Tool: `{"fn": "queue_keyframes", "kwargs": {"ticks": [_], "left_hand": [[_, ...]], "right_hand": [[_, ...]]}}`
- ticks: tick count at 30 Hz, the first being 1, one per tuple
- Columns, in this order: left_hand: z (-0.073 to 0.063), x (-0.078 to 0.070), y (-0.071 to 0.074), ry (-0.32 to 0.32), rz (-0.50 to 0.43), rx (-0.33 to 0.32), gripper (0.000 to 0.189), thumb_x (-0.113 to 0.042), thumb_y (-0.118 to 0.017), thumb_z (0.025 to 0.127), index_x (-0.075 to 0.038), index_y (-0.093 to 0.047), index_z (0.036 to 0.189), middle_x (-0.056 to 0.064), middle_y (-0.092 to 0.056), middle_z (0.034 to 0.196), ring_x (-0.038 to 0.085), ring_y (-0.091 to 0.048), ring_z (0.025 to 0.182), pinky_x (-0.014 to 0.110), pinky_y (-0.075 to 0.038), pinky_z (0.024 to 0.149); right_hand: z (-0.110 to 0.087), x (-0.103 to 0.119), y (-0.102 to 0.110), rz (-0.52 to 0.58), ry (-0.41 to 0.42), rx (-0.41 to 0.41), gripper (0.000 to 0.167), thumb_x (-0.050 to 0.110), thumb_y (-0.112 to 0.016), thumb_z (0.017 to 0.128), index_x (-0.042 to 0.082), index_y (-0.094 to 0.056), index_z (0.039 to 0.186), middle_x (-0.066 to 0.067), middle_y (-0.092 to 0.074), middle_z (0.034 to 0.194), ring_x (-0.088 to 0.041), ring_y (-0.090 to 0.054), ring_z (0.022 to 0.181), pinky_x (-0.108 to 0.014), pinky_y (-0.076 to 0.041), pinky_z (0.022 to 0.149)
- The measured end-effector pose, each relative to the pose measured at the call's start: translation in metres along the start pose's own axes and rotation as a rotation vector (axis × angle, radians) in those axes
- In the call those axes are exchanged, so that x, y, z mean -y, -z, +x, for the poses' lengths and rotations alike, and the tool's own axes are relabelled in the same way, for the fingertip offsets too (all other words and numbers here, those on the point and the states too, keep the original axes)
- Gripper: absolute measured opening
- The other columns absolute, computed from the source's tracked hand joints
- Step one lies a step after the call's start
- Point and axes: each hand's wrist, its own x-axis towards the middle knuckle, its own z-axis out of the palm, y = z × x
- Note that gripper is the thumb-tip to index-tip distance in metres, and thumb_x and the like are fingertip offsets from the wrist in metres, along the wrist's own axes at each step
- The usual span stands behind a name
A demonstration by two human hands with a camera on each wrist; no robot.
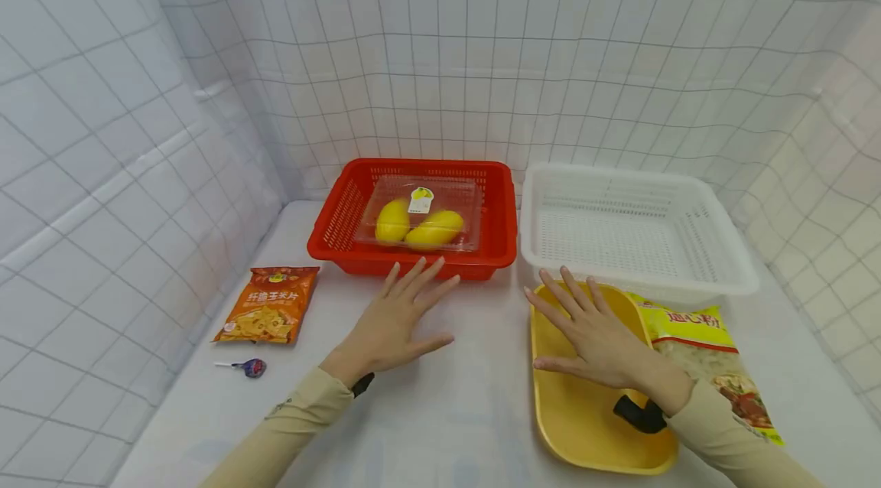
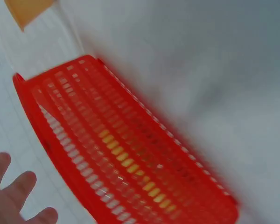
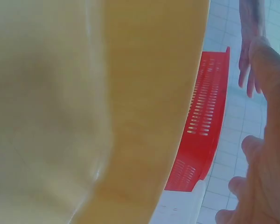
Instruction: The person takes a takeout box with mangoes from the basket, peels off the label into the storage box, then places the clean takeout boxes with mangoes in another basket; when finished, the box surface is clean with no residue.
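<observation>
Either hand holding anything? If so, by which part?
Nothing is held: the left hand is spread near the red basket, the right hand spread over the yellow tray.

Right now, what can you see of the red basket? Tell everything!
The red basket looks like plastic: rectangular, open-topped, with rows of small slots in its walls. It stands upright on the white table beside the white basket. A clear box with two yellow fruits lies inside. The left hand is close to its front; I can't tell whether they touch.
</observation>
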Motion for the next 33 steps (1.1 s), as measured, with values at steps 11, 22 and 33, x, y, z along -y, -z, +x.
{"fn": "queue_keyframes", "kwargs": {"ticks": [11,22,33], "left_hand": [[0.012,0.104,0.020,0.398,-0.239,-0.542,0.043,-0.019,-0.064,0.091,-0.003,-0.055,0.130,0.020,-0.052,0.130,0.037,-0.047,0.119,0.052,-0.035,0.100],[0.025,0.174,0.031,0.724,-0.393,-0.315,0.052,-0.026,-0.050,0.098,-0.002,-0.040,0.143,0.025,-0.036,0.142,0.041,-0.033,0.129,0.055,-0.026,0.104],[0.023,0.191,0.030,0.748,-0.758,-0.199,0.053,-0.013,-0.043,0.102,-0.010,-0.023,0.151,0.019,-0.018,0.154,0.036,-0.018,0.138,0.051,-0.017,0.110]], "right_hand": [[0.003,-0.003,0.007,0.130,0.099,-0.201,0.068,0.048,-0.061,0.089,0.020,-0.037,0.147,-0.008,-0.027,0.152,-0.028,-0.027,0.137,-0.050,-0.031,0.104],[0.011,-0.005,0.001,0.137,0.263,-0.446,0.045,0.037,-0.062,0.092,0.009,-0.060,0.126,-0.007,-0.053,0.131,-0.026,-0.051,0.118,-0.042,-0.041,0.096],[0.045,-0.007,0.011,0.196,0.272,-0.448,0.044,0.028,-0.069,0.087,0.008,-0.060,0.126,-0.006,-0.058,0.124,-0.023,-0.054,0.115,-0.041,-0.045,0.094]]}}
